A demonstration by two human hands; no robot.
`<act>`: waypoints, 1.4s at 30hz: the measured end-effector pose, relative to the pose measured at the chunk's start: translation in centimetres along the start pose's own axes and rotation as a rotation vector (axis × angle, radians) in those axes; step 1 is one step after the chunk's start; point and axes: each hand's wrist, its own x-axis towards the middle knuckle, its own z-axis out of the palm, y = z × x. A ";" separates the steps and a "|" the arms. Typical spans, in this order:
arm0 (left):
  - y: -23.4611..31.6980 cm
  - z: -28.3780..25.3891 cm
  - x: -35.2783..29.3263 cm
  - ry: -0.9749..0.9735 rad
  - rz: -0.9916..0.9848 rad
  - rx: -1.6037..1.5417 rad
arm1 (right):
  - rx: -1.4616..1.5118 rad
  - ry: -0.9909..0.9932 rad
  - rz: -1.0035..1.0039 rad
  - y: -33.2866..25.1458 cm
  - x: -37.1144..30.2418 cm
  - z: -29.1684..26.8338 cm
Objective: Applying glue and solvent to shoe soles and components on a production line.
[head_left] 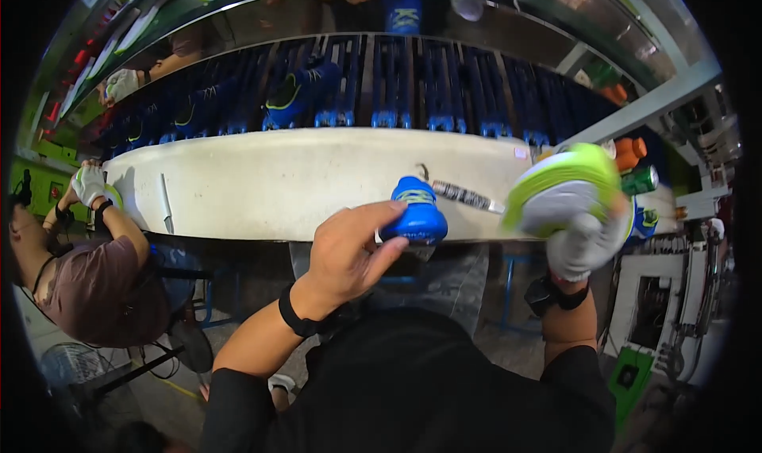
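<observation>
Our left hand (341, 246) holds one blue laced piece (418, 223) by its near side, thumb and forefinger narrowed onto it; the piece sits just right of that hand, its long axis running away from us, broad rounded end toward us, narrow end pointing across the bench (278, 183); our gloved right hand (585, 246) is blurred against one lime-and-white thing (556, 191), and we cannot tell how its fingers close; one dark tube (464, 195) lies between our hands, one green can (640, 181) beyond the right.
</observation>
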 end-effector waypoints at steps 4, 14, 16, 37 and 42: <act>1.5 1.4 -1.9 0.079 -0.297 -0.322 | 0.020 -0.201 0.307 3.9 -6.2 1.6; 1.3 0.3 -1.0 -0.037 -0.009 -0.073 | -0.149 -0.312 0.019 7.0 -9.6 5.7; 1.3 0.4 -0.9 -0.031 -0.010 -0.065 | -0.153 -0.312 0.002 7.2 -9.5 5.6; 2.0 -6.5 0.7 -0.227 -0.320 -0.019 | -0.243 -0.359 -0.096 7.9 -8.1 10.4; 2.1 -6.9 3.2 -0.486 -0.070 0.477 | -0.394 -0.447 -0.018 8.0 -9.7 11.2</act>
